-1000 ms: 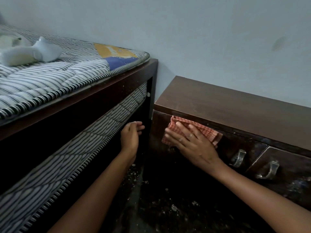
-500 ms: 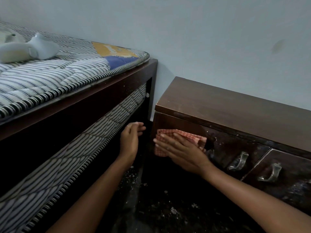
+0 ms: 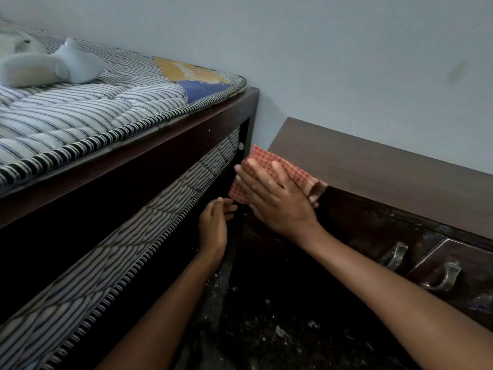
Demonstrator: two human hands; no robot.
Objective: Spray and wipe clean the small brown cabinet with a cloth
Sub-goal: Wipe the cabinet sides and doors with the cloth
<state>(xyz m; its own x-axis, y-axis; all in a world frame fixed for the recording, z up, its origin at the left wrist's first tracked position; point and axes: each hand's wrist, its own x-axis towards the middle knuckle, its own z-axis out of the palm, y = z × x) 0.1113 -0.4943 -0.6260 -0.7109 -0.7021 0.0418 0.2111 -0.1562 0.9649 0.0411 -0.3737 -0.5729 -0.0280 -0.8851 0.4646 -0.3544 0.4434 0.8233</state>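
Note:
The small brown cabinet (image 3: pixel 386 169) stands against the wall at the right, with two metal drawer handles on its dark front. A red checked cloth (image 3: pixel 269 161) lies over the cabinet's upper left front corner. My right hand (image 3: pixel 274 198) presses the cloth flat against that corner with straight fingers. My left hand (image 3: pixel 213 225) hangs lower, in the dark gap between the bed and the cabinet, fingers loosely curled and holding nothing. No spray bottle is in view.
A bed with a striped mattress (image 3: pixel 93 110) fills the left, a second striped mattress (image 3: pixel 133 236) under its dark wooden frame (image 3: pixel 186 140). A white plush toy (image 3: pixel 48 65) lies on the bed. The dark floor (image 3: pixel 266 329) below is speckled with dust.
My right hand has slid the cloth left and upward along the cabinet front to its left top corner. My left hand has stayed about where it was.

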